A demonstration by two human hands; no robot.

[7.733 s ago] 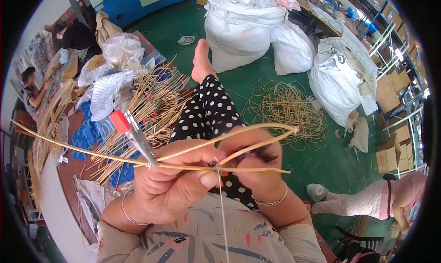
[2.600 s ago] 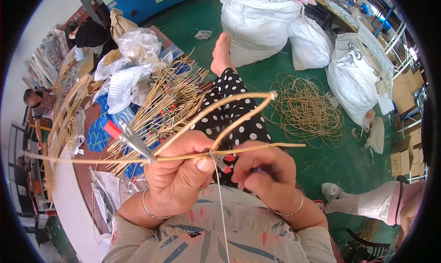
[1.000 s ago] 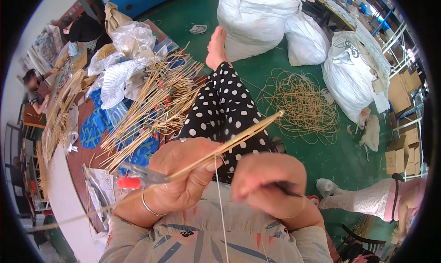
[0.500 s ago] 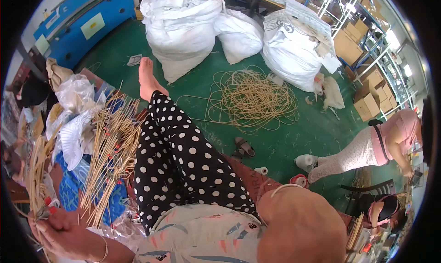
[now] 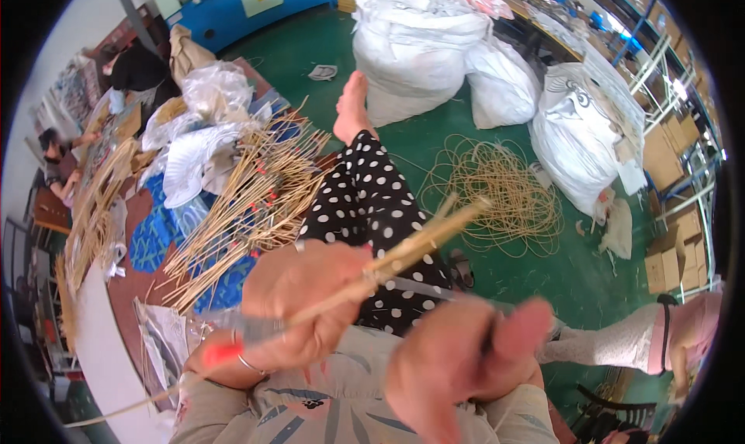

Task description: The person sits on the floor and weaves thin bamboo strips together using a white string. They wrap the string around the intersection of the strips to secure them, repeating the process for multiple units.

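My left hand point(image 5: 291, 285) is closed round some thin tan cane sticks point(image 5: 431, 240), held slanting over my lap. Their thicker end points up and to the right; a single thin stick runs down to the lower left. Beside my left wrist hangs a blurred red bit point(image 5: 223, 354). A narrow, pale, see-through strip point(image 5: 423, 289) stretches from the sticks to my right hand point(image 5: 442, 359). That hand is smeared by motion, its fingers curled at the strip's end and its thumb sticking out.
Many loose cane sticks point(image 5: 233, 230) with red bits lie at left on blue cloth point(image 5: 151, 242). Coiled cane point(image 5: 497, 199) rests on the green floor, before white sacks point(image 5: 419, 48). My legs point(image 5: 380, 203) stretch ahead. Co-workers are at far left and right; one stands in pale trousers point(image 5: 609, 339).
My left hand has come from the far lower left to above my lap, bringing sticks. My right hand has moved left, meeting the strip. The view has swung left.
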